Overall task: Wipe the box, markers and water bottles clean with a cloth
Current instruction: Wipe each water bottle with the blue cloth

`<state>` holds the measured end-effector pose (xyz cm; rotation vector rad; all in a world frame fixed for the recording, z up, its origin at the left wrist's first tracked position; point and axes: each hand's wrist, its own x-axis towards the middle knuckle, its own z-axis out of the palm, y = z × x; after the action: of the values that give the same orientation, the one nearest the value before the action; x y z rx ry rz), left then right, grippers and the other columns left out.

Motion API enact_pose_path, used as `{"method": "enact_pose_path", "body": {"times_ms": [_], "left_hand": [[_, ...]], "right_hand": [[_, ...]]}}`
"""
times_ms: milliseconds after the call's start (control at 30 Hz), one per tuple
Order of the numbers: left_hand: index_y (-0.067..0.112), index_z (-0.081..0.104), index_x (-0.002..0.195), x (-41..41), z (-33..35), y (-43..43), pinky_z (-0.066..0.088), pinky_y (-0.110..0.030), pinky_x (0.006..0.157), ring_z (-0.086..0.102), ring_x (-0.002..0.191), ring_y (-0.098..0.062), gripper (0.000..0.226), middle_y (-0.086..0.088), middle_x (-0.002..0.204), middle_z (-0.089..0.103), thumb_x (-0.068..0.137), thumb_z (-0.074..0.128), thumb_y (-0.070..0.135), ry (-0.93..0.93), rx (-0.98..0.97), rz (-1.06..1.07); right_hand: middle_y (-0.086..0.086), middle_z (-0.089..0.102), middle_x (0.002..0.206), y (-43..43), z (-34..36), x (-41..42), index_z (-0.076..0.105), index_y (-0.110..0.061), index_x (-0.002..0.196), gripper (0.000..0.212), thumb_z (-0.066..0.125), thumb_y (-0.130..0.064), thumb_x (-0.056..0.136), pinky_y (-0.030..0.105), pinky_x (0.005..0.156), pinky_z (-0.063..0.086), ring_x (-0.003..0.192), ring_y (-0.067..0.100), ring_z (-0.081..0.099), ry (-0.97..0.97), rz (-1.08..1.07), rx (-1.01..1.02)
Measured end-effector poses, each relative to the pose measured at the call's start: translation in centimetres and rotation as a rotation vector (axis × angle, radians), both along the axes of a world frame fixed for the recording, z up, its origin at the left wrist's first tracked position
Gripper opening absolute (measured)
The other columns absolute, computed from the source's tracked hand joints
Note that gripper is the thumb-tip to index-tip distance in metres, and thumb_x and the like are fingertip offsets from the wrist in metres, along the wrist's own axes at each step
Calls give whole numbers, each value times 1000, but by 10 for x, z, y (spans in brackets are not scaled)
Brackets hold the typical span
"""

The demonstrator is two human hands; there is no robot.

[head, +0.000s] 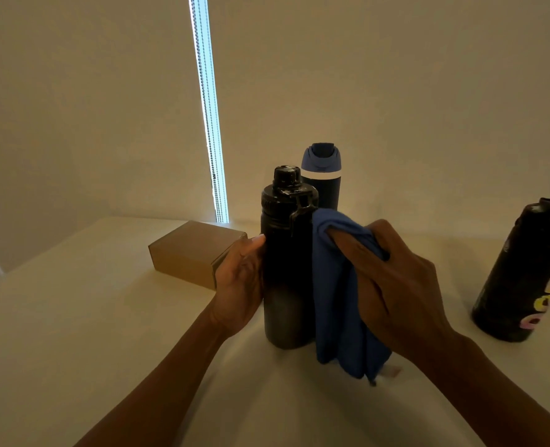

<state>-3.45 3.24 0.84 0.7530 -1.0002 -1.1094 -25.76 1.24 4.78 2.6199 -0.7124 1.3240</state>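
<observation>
The black bottle (286,279) stands upright near the middle of the white table (106,317). It is tall and matte, fading to dark grey toward its base, with a glossy black screw cap (287,177) and a carry loop at the shoulder. The left hand (239,285) wraps around its left side. The right hand (392,285) grips a bunched blue cloth (338,301) against the bottle's right side, and the cloth's tail hangs to the tabletop. Just behind stands a navy bottle (321,175) with a lighter blue lid. A brown cardboard box (189,253) lies to the left. Well to the right stands a lettered bottle (525,272), black with what seem to be coloured stickers in the dim light.
</observation>
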Motion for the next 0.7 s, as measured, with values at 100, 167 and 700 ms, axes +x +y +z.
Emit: {"method": "enact_pose_path", "body": {"times_ms": [100,167,700], "left_hand": [[8,52,147,2,-4,0,43,-55,116,57,133,-36,74,-20,143,60,88,49,53,-16,66,38],[10,56,142,1,-3,1,56,-40,98,66,120,-27,79,-11,128,70,82,61,61,-55,82,31],[10,60,138,1,-6,-1,49,-47,106,65,121,-27,83,-10,124,70,73,70,60,-29,58,40]], "right_hand": [[1,60,100,-7,-2,16,63,12,112,54,46,-38,102,-1,65,41,86,15,54,-119,-44,176],[25,66,107,-15,2,23,58,14,117,49,58,-27,90,10,30,28,89,24,62,28,-55,318],[17,66,83,-17,-1,24,66,12,108,66,32,-45,104,9,56,47,76,12,46,-226,36,120]]}}
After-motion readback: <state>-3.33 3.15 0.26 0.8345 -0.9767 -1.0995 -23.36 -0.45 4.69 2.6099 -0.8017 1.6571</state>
